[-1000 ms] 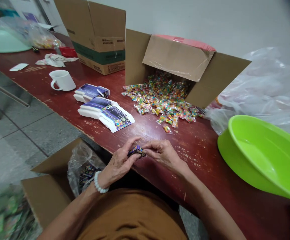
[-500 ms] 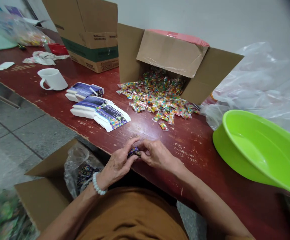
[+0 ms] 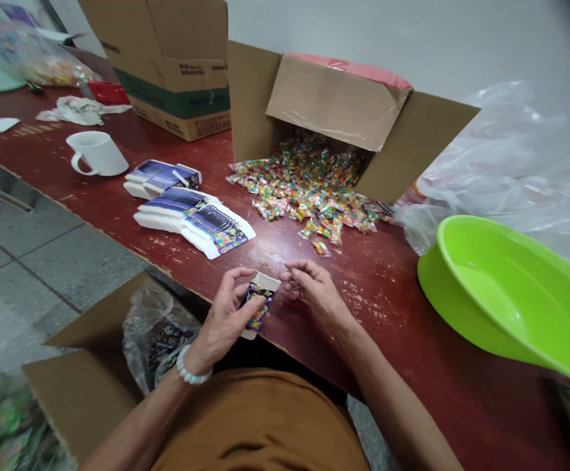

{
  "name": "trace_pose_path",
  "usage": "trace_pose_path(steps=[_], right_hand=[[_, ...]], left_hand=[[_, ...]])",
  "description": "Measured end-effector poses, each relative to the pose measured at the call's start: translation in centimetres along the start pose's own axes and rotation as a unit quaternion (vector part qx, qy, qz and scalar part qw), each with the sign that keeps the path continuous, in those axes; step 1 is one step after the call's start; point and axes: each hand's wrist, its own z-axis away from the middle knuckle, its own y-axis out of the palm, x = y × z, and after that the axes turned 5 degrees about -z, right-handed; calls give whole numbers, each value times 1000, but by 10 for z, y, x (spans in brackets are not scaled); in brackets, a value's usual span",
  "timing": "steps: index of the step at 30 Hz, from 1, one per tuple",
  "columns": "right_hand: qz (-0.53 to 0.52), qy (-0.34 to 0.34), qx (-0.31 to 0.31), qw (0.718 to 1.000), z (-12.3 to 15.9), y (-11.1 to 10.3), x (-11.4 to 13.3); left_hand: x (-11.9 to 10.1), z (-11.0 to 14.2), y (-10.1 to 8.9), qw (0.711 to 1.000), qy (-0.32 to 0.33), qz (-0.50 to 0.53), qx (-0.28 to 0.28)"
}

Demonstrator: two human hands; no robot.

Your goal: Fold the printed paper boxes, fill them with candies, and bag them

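Note:
My left hand (image 3: 223,320) grips a small printed carton (image 3: 258,304), which has a white end and a dark, colourful face. My right hand (image 3: 317,292) sits just to its right, fingers curled and holding nothing. I cannot tell whether its fingertips touch the carton. Beyond my hands, on the worn red table (image 3: 377,314), lie two stacks of flat printed cartons (image 3: 194,222) (image 3: 161,178). Farther on, a heap of small colourful candy packets (image 3: 304,186) spills from a tipped cardboard box (image 3: 336,104).
A green plastic basin (image 3: 505,294) stands at the right, near a clear plastic sheet (image 3: 505,163). A white mug (image 3: 95,154) and an upright cardboard box (image 3: 167,72) are farther back. Below the table edge, an open carton (image 3: 88,373) holds a plastic bag (image 3: 154,340) of dark packets.
The small flattened item pinched between my hands now stands open as a carton in my left hand. My right hand has moved off it to the right.

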Motion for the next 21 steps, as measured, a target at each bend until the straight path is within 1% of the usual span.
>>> trace_pose_path(steps=[1, 3, 5, 7, 9, 12, 15, 18, 21], right_hand=[[9, -29, -10, 999, 6, 0, -4], [50, -89, -5, 995, 18, 3, -12], [80, -131, 1, 988, 26, 11, -18], [87, -153, -11, 984, 28, 18, -23], [90, -163, -19, 982, 25, 23, -24], [102, -164, -6, 981, 21, 24, -23], [125, -149, 17, 981, 21, 20, -20], [152, -142, 18, 978, 23, 16, -17], [168, -143, 6, 975, 25, 13, -15]], left_hand=[[2, 0, 0, 1000, 3, 5, -22], [5, -1, 0, 999, 12, 10, -42], [7, -2, 1, 999, 23, 11, -41], [7, -2, 2, 999, 35, 11, -37], [6, -1, 3, 999, 36, 10, -30], [2, 2, 3, 999, 14, 32, -14], [-6, 7, 3, 993, -33, 109, 10], [-12, 10, 4, 979, -86, 183, 27], [-14, 12, 4, 971, -126, 200, 33]])
